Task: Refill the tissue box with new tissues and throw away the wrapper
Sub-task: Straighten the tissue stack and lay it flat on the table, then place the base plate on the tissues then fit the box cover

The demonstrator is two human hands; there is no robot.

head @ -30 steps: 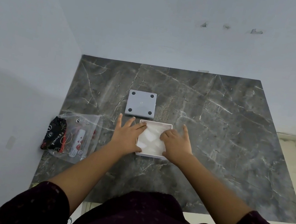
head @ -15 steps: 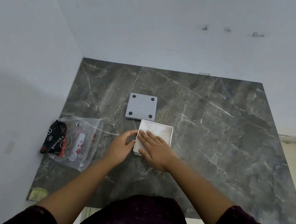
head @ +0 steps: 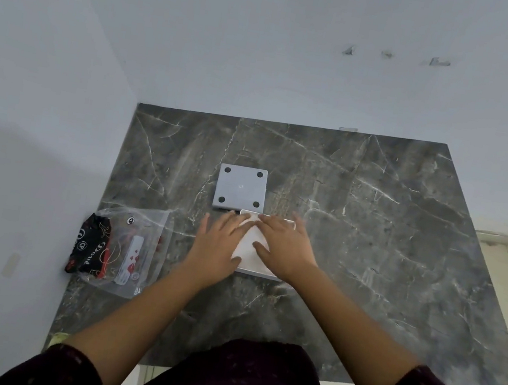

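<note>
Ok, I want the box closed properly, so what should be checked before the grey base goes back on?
1. Tissues pressed down inside the white box: cannot tell, both hands cover most of them.
2. Left hand and right hand flat on the tissues, nothing gripped: ok.
3. Grey base within reach, feet up, just beyond the box: ok.
4. Box rim free of stray tissue: cannot tell, the hands hide much of it.
5. Wrapper thrown away: not ok, it lies on the table left of the box.
</note>
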